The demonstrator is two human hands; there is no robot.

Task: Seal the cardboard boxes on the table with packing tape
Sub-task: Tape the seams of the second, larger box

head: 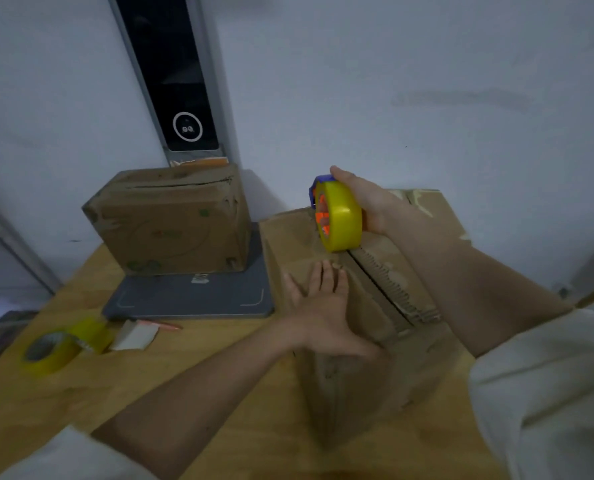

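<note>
Near box (364,306) sits under both hands, flap seam unsealed; left hand (323,306) presses flat, fingers straight, just left of it. Right hand (364,202) clamps the tape dispenser (340,216) at the seam's far end. Risk: flaps gap, tape wanders off-seam.

Print on the far cardboard box (170,220) is too blurred to read.

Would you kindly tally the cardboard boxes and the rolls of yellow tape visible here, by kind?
Cardboard boxes: 2, the near box under the left hand and the far box.
Yellow tape rolls: 2, the dispenser roll in the right hand and the loose roll.
Total: 4
</note>
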